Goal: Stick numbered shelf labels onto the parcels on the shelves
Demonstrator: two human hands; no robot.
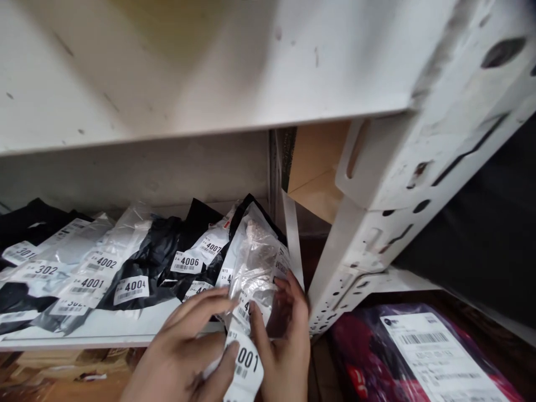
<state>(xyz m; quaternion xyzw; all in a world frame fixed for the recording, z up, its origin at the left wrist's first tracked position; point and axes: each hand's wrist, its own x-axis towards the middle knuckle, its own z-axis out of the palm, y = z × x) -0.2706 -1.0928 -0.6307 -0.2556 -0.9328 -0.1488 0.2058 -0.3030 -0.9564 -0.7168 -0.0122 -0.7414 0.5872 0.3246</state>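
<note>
My left hand (190,346) is closed, with a strip of white number labels (245,365) between its thumb and fingers. On the strip's lowest clear label I read "001" and part of a barcode. My right hand (282,329) curls round the lower right side of a clear plastic parcel bag (255,262), its thumb against a label on the front. The bag leans at the right end of a row of parcels on the shelf. What lies inside it is hard to make out. My fingers cover part of its lower edge.
Several black and clear parcel bags (161,251) with number labels fill the white shelf (125,329). A shelf board (201,67) hangs low overhead, and a perforated metal post (360,240) stands at right. Beyond it lies a dark red parcel (372,357); a brown box (320,167) sits behind.
</note>
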